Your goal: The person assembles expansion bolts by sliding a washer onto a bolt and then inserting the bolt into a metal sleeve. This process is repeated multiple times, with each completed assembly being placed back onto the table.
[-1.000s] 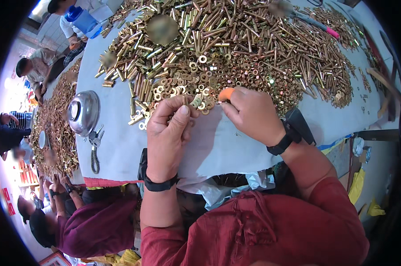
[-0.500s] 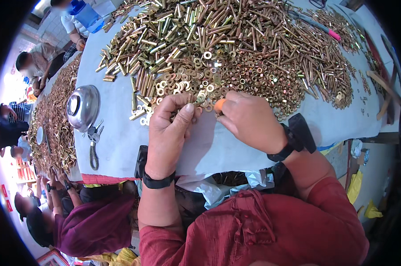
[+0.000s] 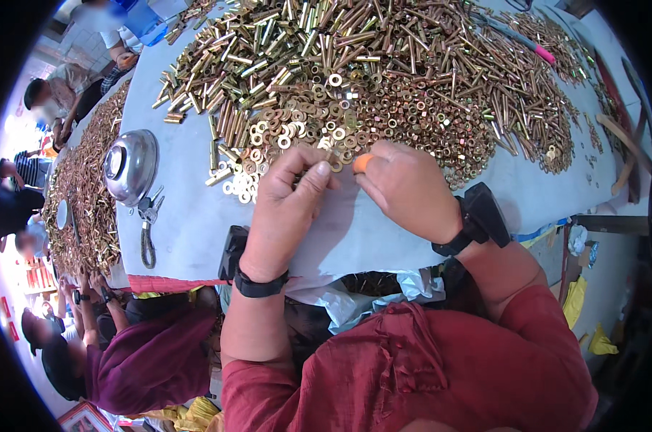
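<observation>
My left hand is closed, thumb against the bent fingers, at the near edge of the pile. A small brass-coloured part shows at its fingertips, but its kind is unclear against the metal behind. My right hand is a short gap away, its fingers curled together and an orange finger cover on one fingertip. Anything inside that grip is hidden. Just beyond my hands lie flat washers, with hex nuts to their right.
Metal sleeves heap up at the back, and long bolts at the right. An upturned steel bowl and keys lie on the pale table cover. Other people sit at a second heaped table on the left.
My left hand has shifted slightly right and away from me, its fingertips turned a little. The threaded-looking piece at its fingertips shows less clearly now. My right hand has barely moved.
</observation>
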The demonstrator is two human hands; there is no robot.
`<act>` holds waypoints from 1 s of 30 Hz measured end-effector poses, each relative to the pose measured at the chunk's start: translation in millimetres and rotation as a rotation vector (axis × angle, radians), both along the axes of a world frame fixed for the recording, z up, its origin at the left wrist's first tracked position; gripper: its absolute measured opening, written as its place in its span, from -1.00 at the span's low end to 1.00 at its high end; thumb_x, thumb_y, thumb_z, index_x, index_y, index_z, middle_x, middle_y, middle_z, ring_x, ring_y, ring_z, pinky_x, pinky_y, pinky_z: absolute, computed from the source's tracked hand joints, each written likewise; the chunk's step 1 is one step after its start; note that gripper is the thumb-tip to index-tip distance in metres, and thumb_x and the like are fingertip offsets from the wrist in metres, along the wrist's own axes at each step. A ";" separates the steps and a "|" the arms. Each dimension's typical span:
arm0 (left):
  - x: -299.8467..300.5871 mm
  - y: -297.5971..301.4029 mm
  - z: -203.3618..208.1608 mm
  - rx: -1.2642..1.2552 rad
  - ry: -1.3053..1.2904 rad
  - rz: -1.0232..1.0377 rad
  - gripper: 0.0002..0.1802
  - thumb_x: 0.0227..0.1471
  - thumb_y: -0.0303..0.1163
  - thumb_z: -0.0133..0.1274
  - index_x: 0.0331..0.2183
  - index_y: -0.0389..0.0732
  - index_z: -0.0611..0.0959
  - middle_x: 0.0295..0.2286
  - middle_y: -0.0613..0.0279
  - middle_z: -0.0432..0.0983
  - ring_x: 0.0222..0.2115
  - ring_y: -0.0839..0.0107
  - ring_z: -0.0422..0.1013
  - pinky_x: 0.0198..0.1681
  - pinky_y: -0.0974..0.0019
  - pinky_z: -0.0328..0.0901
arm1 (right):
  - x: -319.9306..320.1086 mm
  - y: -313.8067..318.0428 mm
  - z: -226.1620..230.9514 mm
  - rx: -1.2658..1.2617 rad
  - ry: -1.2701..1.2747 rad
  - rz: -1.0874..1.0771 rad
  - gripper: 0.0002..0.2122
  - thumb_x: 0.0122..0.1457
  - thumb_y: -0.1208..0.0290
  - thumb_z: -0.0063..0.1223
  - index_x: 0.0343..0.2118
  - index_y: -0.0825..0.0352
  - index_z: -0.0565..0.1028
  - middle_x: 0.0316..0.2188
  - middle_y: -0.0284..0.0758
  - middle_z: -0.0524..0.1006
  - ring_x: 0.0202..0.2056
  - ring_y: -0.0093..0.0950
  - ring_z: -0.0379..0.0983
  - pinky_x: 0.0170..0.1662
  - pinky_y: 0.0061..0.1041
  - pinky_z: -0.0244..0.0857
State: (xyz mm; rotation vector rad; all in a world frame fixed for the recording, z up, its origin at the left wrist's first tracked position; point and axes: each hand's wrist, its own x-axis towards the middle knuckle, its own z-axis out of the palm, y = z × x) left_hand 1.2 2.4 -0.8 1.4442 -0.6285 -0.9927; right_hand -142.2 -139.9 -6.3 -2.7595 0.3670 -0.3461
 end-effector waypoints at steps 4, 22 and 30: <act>-8.4 -2.4 -6.0 0.003 -0.193 -0.067 -0.92 0.16 -0.46 0.03 -0.32 -0.28 0.54 -0.49 0.36 0.48 -0.43 0.57 0.35 -0.31 0.45 0.29 | 3.8 -9.7 -3.7 0.367 -0.266 -0.099 -0.89 0.09 0.47 0.13 -0.32 0.34 0.55 -0.41 -0.23 0.55 -0.41 -0.35 0.52 -0.33 -0.47 0.38; -3.6 -4.3 -11.9 -0.115 -0.176 -0.054 -0.91 0.16 -0.42 0.05 -0.30 -0.23 0.56 -0.47 0.44 0.48 -0.55 0.72 0.24 -0.51 0.58 0.17 | 10.7 -4.9 12.6 0.641 -0.337 0.009 -0.83 0.09 0.48 0.16 -0.24 0.32 0.53 -0.45 -0.29 0.50 -0.48 -0.36 0.45 -0.41 -0.50 0.33; 2.2 0.8 -2.6 -0.078 -0.075 0.094 -0.85 0.16 -0.36 0.07 -0.26 -0.22 0.56 -0.45 0.41 0.48 -0.55 0.73 0.25 -0.53 0.61 0.14 | 7.8 -3.0 1.1 -0.003 -0.039 -0.025 -0.80 0.07 0.35 0.13 -0.25 0.29 0.50 -0.43 -0.25 0.47 -0.41 -0.24 0.50 -0.39 -0.31 0.39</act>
